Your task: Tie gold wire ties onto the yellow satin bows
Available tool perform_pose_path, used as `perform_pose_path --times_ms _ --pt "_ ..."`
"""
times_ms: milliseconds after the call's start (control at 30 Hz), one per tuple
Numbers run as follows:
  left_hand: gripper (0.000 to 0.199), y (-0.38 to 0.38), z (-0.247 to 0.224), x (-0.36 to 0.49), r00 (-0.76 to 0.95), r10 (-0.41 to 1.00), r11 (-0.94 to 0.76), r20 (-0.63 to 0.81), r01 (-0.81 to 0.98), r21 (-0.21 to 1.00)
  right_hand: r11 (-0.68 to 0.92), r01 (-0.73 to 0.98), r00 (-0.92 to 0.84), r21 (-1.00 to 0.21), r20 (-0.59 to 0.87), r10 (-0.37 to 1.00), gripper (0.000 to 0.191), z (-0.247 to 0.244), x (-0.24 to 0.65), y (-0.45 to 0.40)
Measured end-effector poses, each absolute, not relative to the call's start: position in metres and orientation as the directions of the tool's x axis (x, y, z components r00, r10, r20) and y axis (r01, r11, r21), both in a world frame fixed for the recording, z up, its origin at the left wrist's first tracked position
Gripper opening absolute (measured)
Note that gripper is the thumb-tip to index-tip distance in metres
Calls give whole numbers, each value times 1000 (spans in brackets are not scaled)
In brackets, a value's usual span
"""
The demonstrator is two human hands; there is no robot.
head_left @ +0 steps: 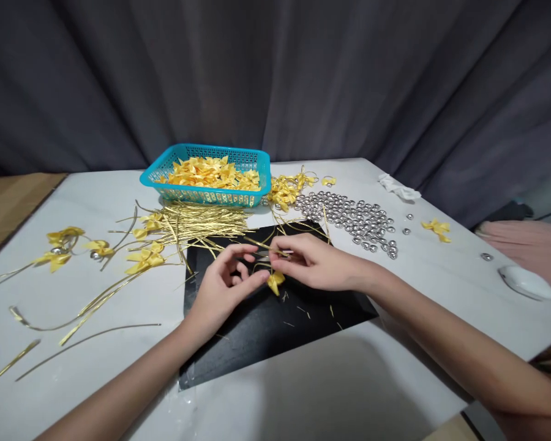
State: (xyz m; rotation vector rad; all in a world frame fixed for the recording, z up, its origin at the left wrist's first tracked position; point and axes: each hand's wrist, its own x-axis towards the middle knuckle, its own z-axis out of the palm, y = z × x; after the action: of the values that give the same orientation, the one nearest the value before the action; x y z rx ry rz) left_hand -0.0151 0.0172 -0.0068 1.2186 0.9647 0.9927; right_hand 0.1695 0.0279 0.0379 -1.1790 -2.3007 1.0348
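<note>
Both hands meet over the black mat point(266, 324) in the middle of the counter point(395, 367). The left hand point(224, 288) has its fingers curled, thumb and forefinger pinching a thin gold wire point(261, 264) beside a small yellow bow point(275, 282). The right hand point(314, 263) is closed on the same wire from the other side, fingertips nearly touching those of the left. The bow hangs just below the fingertips, above the mat (whether it is already bound to the wire I cannot tell).

The step in hand looks like fastening the bow with the wire, about midway through one piece. The next move would call for a firm pinch on the bow while the wire ends are twisted tight, with little slack.

Behind the mat lies a bundle of gold wires point(197, 223), and behind that a blue basket point(252, 196) full of yellow bows. To the right is a scatter of silver beads point(353, 214). Finished bows on wires point(142, 260) lie to the left. Short wire clippings dot the mat.
</note>
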Motion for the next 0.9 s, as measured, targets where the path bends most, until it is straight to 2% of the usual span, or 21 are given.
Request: perform_pose_path --times_ms 67,200,333,400,567,633,767,900 --pt "38 17 -7 -14 309 951 11 -16 19 1000 347 540 -610 -767 -73 789 13 40 168 29" --pt "32 18 -9 -12 381 923 26 -59 93 995 300 525 -639 -796 -137 757 12 40 167 34" --pt "17 18 -10 -11 413 908 -28 -63 209 978 306 502 -662 -809 -131 738 12 39 170 37" --pt "18 16 -10 -11 438 898 -76 -41 245 967 305 493 -666 -815 -127 735 10 38 171 38" --pt "19 14 -9 -11 424 906 -129 22 225 966 188 493 -574 -849 -155 804 10 34 168 37" --pt "23 13 -10 -11 413 910 -60 -25 192 980 142 486 -530 -862 -161 833 10 32 165 36" --pt "15 14 -11 -11 405 906 93 -123 92 991 75 499 -471 -863 -197 860 10 32 161 33" --pt "10 16 -13 -11 364 931 -32 10 53 998 -114 474 -438 -873 -346 830 11 42 159 28"
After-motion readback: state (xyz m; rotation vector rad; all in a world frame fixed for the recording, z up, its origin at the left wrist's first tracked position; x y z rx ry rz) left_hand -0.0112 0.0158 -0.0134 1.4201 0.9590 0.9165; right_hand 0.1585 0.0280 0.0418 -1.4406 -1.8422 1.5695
